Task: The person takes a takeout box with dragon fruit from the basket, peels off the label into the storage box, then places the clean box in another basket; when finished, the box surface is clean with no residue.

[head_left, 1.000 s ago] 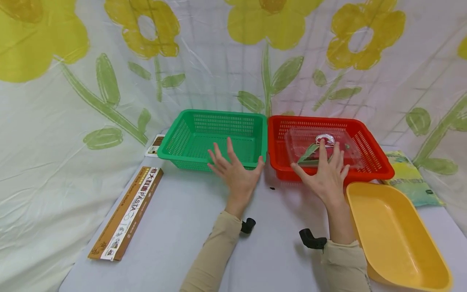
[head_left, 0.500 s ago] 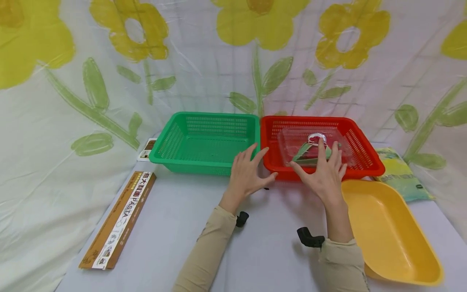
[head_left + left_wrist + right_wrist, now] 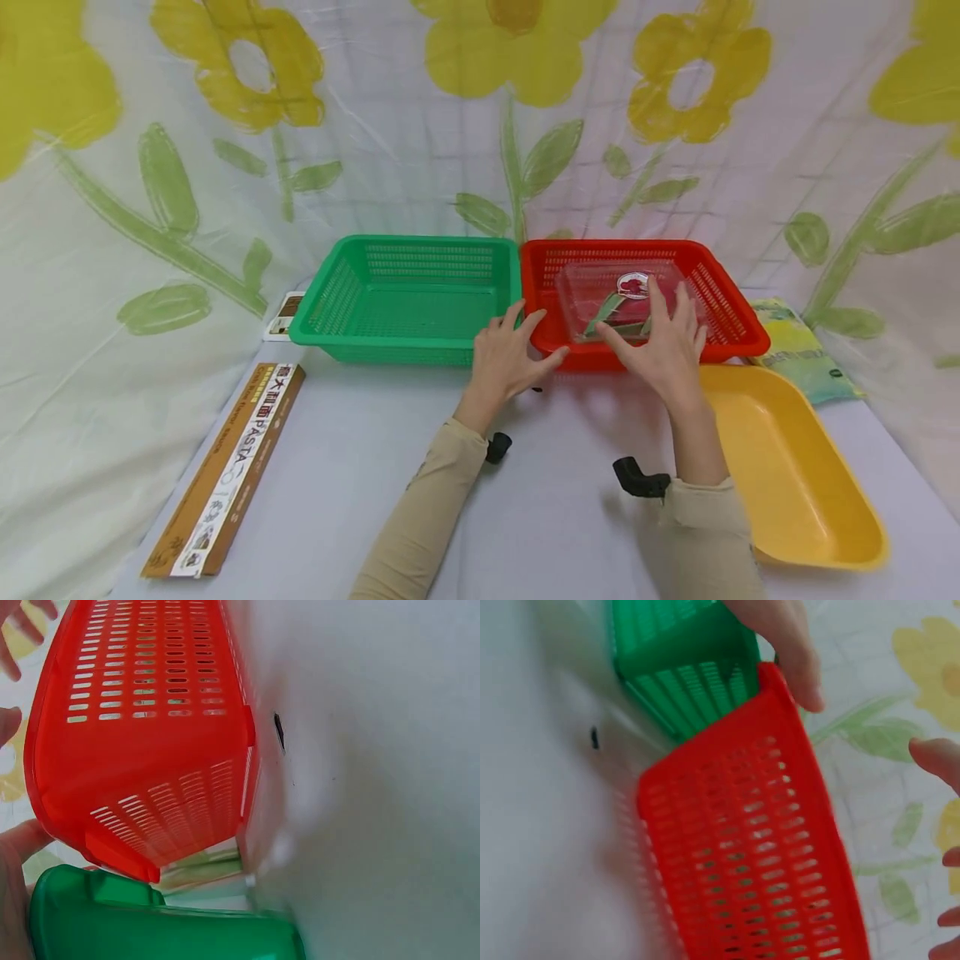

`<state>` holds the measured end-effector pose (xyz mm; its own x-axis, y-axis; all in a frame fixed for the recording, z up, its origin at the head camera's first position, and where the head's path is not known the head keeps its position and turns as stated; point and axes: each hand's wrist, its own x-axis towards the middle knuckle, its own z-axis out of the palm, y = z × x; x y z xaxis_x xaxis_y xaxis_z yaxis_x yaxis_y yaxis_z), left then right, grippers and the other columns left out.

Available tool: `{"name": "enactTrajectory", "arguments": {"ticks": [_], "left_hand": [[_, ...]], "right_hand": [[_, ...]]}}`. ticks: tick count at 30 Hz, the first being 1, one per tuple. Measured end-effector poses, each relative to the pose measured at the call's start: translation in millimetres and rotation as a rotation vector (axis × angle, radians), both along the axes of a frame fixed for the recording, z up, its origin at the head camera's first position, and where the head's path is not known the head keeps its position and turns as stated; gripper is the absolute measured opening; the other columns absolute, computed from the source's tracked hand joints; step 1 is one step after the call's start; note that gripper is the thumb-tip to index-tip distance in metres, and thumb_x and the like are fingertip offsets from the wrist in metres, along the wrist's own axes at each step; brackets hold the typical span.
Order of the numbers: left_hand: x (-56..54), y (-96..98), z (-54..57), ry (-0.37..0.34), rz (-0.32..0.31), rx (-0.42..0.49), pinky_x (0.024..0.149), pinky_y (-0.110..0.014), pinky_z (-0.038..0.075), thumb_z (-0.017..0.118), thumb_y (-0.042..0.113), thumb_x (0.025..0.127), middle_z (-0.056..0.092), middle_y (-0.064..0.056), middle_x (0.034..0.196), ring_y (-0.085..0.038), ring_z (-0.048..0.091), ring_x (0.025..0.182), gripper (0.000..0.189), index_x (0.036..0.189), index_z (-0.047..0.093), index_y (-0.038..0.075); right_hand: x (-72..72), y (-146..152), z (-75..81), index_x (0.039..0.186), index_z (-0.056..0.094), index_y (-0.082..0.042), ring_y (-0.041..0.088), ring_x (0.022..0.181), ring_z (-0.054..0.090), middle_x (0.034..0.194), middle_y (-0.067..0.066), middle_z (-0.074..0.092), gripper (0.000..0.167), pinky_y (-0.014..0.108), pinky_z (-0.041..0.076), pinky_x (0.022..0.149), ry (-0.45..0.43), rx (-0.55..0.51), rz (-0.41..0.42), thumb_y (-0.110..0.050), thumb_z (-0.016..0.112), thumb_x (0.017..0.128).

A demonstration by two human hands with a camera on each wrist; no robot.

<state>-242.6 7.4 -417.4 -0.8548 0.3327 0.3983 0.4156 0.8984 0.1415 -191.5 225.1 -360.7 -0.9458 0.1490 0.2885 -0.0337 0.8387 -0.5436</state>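
My left hand (image 3: 501, 358) is at the front corner where the green basket (image 3: 427, 318) and the red basket (image 3: 581, 358) meet, its fingers bent loosely and spread from the thumb. In the left wrist view, its fingertips (image 3: 28, 838) are right at the rims of both baskets. Over the red basket's front rim my right hand (image 3: 666, 354) hovers with fingers spread, holding nothing. Below it, inside the red basket, lies a clear plastic box (image 3: 585, 292) with a round red-and-white label (image 3: 633, 286) and green strips. The right fingers partly cover this box.
A long brown pasta box (image 3: 225, 467) lies at the left. At the right stands a yellow tray (image 3: 780, 467), with a yellow-green packet (image 3: 806, 350) behind it. A small card (image 3: 283, 317) lies left of the green basket. A flower-print curtain (image 3: 390, 167) hangs behind.
My left hand has moved right from in front of the green basket to the meeting corner of the baskets. The right hand stays over the red basket. The head view has shifted slightly.
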Motion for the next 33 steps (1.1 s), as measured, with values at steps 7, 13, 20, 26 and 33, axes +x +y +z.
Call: {"name": "enactTrajectory", "arguments": {"ticks": [7, 13, 20, 26, 33], "left_hand": [[-0.6, 0.8, 0.0, 0.022, 0.016, 0.048, 0.069, -0.038, 0.055, 0.045, 0.071, 0.089, 0.047, -0.004, 0.147, -0.03, 0.061, 0.103, 0.066, 0.137, 0.057, 0.028], [-2.0, -2.8, -0.7, 0.015, 0.046, 0.034, 0.064, -0.034, 0.053, 0.045, 0.07, 0.089, 0.048, -0.003, 0.146, -0.027, 0.061, 0.1, 0.064, 0.137, 0.058, 0.028], [1.4, -2.1, 0.9, 0.007, 0.049, 0.023, 0.069, -0.033, 0.053, 0.046, 0.069, 0.09, 0.048, -0.002, 0.146, -0.025, 0.061, 0.103, 0.063, 0.136, 0.057, 0.028], [5.3, 4.5, 0.7, 0.003, 0.051, -0.007, 0.075, -0.031, 0.054, 0.046, 0.069, 0.089, 0.048, 0.0, 0.146, -0.022, 0.06, 0.106, 0.063, 0.137, 0.056, 0.029], [7.4, 10.5, -3.2, 0.001, 0.068, -0.048, 0.072, -0.029, 0.053, 0.044, 0.071, 0.089, 0.047, 0.001, 0.147, -0.02, 0.06, 0.107, 0.064, 0.138, 0.054, 0.032]], "right_hand": [[-29.3, 20, 36.1, 0.16, 0.014, -0.02, 0.049, 0.143, 0.011, 0.16, 0.026, 0.008, 0.101, 0.074, 0.013, 0.106, -0.076, 0.023, 0.054, -0.062, 0.065, 0.083], [-72.8, 44, 45.2, 0.16, 0.008, -0.021, 0.048, 0.142, 0.016, 0.161, 0.023, 0.01, 0.103, 0.072, 0.029, 0.101, -0.249, -0.097, 0.168, -0.066, 0.062, 0.084], [-113.8, 90, 31.0, 0.16, 0.008, -0.015, 0.05, 0.141, 0.017, 0.162, 0.025, 0.005, 0.097, 0.07, 0.024, 0.106, -0.426, -0.186, 0.25, -0.063, 0.056, 0.09], [-123.0, 135, 12.5, 0.159, 0.001, -0.009, 0.055, 0.138, 0.009, 0.158, 0.032, -0.001, 0.095, 0.072, 0.022, 0.105, -0.578, -0.259, 0.288, -0.056, 0.054, 0.095], [-129.5, 164, -10.6, 0.153, -0.026, -0.013, 0.034, 0.12, 0.037, 0.154, 0.029, -0.002, 0.094, 0.033, 0.048, 0.093, -0.725, -0.495, 0.329, -0.043, 0.048, 0.102]]}}
